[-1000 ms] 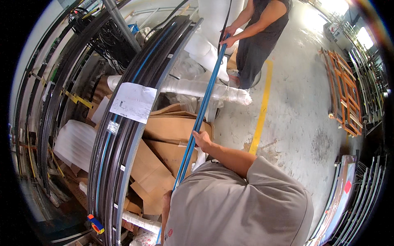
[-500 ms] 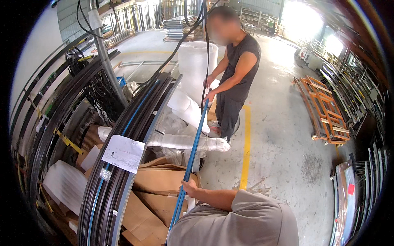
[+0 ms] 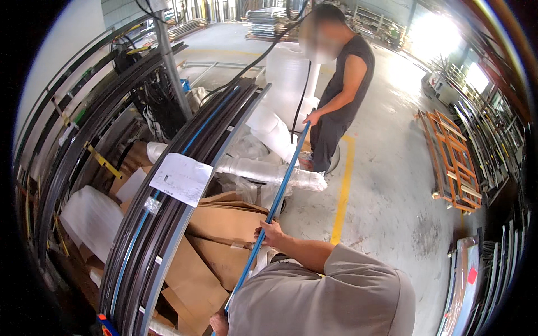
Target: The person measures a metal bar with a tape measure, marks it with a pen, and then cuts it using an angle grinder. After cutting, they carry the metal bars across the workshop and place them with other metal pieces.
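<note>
A long thin blue bar slants across the middle, from a co-worker down to the lower edge. My right hand is closed around its near half. At the lower edge shows part of my left hand, closed on the bar's near end; most of its fingers are hidden. The co-worker's hand grips the far end. Left of the bar lies a stack of long dark profiles with a blue stripe, and a paper sheet on top.
Cardboard sheets and a white wrapped roll lie under the bar. Tall white foam rolls stand beside the co-worker. A metal post rises behind the profiles. An orange rack stands at right.
My view has shifted, moving the scene rightward. My left hand has come into view at the lower edge. One of the co-worker's hands, visible before, is now hidden.
</note>
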Tool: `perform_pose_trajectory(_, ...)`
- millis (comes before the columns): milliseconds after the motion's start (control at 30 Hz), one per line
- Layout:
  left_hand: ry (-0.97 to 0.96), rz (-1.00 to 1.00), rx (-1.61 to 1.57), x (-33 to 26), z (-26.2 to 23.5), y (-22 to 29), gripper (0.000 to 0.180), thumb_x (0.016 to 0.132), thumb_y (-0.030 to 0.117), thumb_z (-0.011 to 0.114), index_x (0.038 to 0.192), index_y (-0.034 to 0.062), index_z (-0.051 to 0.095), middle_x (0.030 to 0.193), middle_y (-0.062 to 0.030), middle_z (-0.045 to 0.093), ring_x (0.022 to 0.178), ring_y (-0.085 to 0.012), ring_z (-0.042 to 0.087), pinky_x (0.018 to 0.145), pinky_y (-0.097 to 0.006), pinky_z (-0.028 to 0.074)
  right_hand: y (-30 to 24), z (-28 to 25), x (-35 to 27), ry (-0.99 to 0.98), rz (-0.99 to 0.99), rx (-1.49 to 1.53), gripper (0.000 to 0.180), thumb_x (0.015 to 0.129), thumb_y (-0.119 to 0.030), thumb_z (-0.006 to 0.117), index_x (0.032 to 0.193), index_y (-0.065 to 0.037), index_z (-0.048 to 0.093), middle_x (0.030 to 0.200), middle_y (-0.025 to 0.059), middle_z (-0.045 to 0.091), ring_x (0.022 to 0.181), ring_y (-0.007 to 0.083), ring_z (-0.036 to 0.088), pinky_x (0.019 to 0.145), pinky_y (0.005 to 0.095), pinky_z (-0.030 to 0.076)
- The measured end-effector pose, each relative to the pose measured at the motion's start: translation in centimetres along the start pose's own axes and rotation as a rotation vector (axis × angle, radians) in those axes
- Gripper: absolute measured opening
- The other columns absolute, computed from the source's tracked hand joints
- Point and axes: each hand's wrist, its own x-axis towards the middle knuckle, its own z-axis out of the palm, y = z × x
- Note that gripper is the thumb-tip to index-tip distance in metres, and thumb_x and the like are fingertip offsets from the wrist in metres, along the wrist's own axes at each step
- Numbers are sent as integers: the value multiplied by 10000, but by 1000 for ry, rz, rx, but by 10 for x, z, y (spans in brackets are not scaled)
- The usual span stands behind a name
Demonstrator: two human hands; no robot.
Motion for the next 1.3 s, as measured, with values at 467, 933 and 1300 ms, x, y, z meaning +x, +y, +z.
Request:
perform_pose_trajectory(467,328,-298,268,2,-15,78,290,789,389,692,699,118,642,648,-130,668,595,-339,675,553,-475,525,6,-17,-3,-35,-144,-272,335,943,-307,651,1031,0,553,858,148,637,702,244,661,637,406,580)
perform_pose_trajectory(933,322,-365,212,-8,-46,127,240,721,268,777,748,81,629,733,-128,680,668,-348,679,597,-479,519,16,-257,-28,271,47,-821,386,892,-359,691,820,19,660,703,118,665,527,223,632,473,347,527)
perform_pose_trajectory(1300,85,-574,292,0,-72,163,572,635,345,803,1040,-18,626,1034,-209,659,1045,-372,610,1012,-482,429,-62,-292,21,64,-97,-949,313,889,-293,656,823,12,671,631,110,660,514,199,623,466,374,501)
